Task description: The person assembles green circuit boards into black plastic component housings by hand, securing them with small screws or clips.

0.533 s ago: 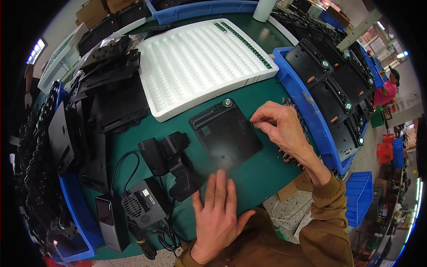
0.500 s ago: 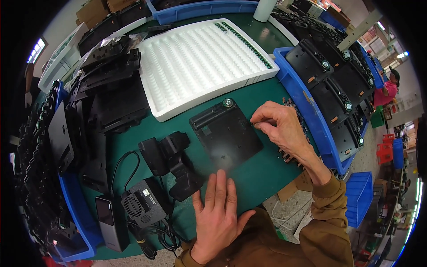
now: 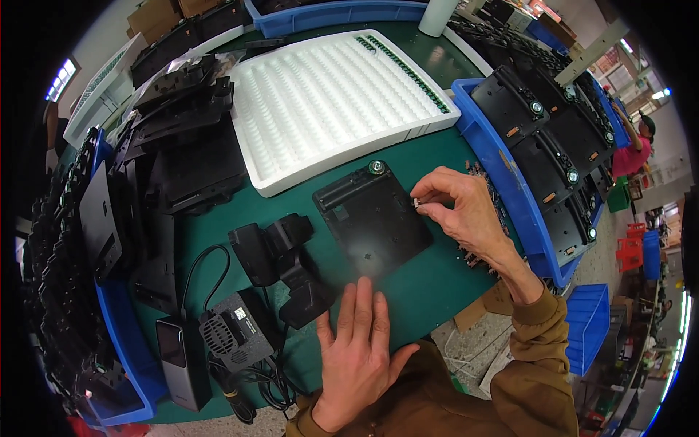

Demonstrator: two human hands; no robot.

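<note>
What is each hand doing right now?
Left hand: open, flat on the green mat, holding nothing.
Right hand: pinching a small pale part over the black plate.

Bare worktop open just below black plate. White foam tray blocks above, blue bin right, black holder left.

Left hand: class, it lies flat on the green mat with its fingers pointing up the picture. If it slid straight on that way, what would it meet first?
Most likely the near edge of the black plate, just beyond the left hand fingertips; the gap looks small, though depth is unclear.
</note>
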